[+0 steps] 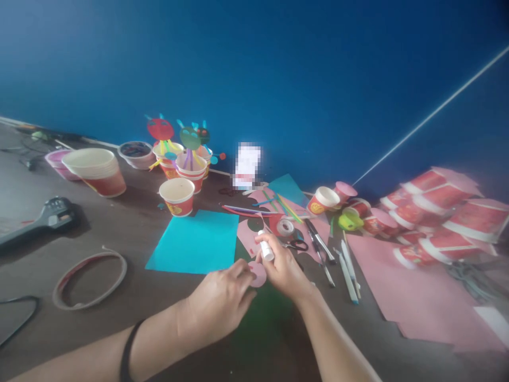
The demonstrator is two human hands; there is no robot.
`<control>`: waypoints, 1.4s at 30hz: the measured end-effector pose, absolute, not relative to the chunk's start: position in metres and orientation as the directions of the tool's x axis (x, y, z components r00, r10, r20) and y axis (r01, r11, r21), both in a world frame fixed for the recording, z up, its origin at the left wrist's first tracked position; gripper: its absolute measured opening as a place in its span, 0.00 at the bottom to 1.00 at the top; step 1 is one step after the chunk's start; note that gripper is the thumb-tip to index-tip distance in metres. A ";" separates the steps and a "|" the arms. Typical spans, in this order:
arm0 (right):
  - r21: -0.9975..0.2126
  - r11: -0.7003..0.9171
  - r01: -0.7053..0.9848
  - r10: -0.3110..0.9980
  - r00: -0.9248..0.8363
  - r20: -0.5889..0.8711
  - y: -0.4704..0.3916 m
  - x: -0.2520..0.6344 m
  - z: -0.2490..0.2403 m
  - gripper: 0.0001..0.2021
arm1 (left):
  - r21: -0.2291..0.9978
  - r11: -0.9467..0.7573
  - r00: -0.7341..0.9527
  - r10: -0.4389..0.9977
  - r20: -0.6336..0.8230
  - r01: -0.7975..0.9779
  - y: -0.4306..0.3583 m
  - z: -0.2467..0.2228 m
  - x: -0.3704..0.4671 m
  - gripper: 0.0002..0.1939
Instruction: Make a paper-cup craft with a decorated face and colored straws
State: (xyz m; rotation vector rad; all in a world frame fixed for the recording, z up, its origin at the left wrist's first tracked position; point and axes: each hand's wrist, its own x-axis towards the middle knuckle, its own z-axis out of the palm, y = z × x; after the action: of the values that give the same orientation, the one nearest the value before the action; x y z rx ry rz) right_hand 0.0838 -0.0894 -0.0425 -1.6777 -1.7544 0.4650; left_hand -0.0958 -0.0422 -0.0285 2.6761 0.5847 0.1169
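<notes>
On table (139, 225): cup stack (97, 178) toward back-left corner, ring (59, 291) in front. Mid-table: paper sheet (194, 246), single cup (177, 206) at its back-left corner. Front-right of sheet: glue stick (267, 250) in right hand (287, 269), paper disc (258, 276) at left hand (220, 297). Toward right edge: cup pile (441, 201).

Hazy light pales the blue wall (254, 79) toward the left, while stacked cups (473, 223) at right look blurred and stretched.

A head-worn camera, the only view, looks forward and down over a dark tabletop (139, 212) toward a blue wall (254, 69), which fills the upper part. The wearer's left hand (218, 300) and right hand (285, 269) appear close, just below center, forearms entering from the lower edge.
</notes>
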 end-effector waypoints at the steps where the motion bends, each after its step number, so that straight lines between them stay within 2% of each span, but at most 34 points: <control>1: -0.662 0.114 0.741 0.975 0.044 0.217 -0.090 0.084 -0.042 0.19 | 0.372 -0.836 0.901 0.434 0.001 0.403 -0.038 -0.030 -0.096 0.14; 10: -0.661 0.120 0.741 0.964 0.071 0.255 -0.091 0.087 -0.037 0.18 | 0.173 -0.864 0.881 0.465 -0.084 0.472 -0.027 -0.041 -0.091 0.15; 17: -0.685 0.131 0.717 0.943 0.124 0.310 -0.087 0.090 -0.045 0.23 | 0.119 -0.868 0.876 0.470 -0.111 0.481 -0.028 -0.044 -0.086 0.15; 19: -0.676 0.165 0.718 0.939 0.096 0.331 -0.083 0.089 -0.048 0.24 | 0.171 -0.853 0.870 0.484 -0.090 0.493 -0.025 -0.045 -0.086 0.16; 25: -0.617 0.216 0.756 0.932 0.028 0.360 -0.071 0.086 -0.054 0.25 | 0.466 -0.743 0.834 0.551 0.020 0.480 -0.016 -0.050 -0.085 0.16; 31: -0.580 0.220 0.784 0.933 0.003 0.359 -0.067 0.085 -0.059 0.26 | 0.628 -0.657 0.787 0.607 0.112 0.417 -0.013 -0.047 -0.084 0.11; 33: -0.583 0.238 0.776 0.928 -0.005 0.372 -0.068 0.085 -0.058 0.26 | 0.696 -0.591 0.740 0.661 0.128 0.408 -0.012 -0.043 -0.083 0.09; 36: -0.651 0.248 0.718 0.916 0.044 0.398 -0.070 0.086 -0.056 0.23 | 0.822 -0.401 0.643 0.764 0.056 0.405 -0.005 -0.041 -0.084 0.07; 39: -0.753 0.231 0.616 0.896 0.166 0.411 -0.070 0.090 -0.057 0.20 | 0.849 -0.329 0.610 0.792 0.010 0.413 0.003 -0.043 -0.084 0.10; 42: -0.793 0.205 0.574 0.848 0.301 0.437 -0.071 0.097 -0.060 0.17 | 0.750 -0.472 0.669 0.741 0.052 0.464 0.010 -0.046 -0.080 0.11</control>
State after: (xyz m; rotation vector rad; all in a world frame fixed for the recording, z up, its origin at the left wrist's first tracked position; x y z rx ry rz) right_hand 0.0967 -0.0705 -0.0603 -1.4786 -1.3822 0.3150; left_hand -0.0802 0.0099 -0.0458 2.1498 0.9250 0.4855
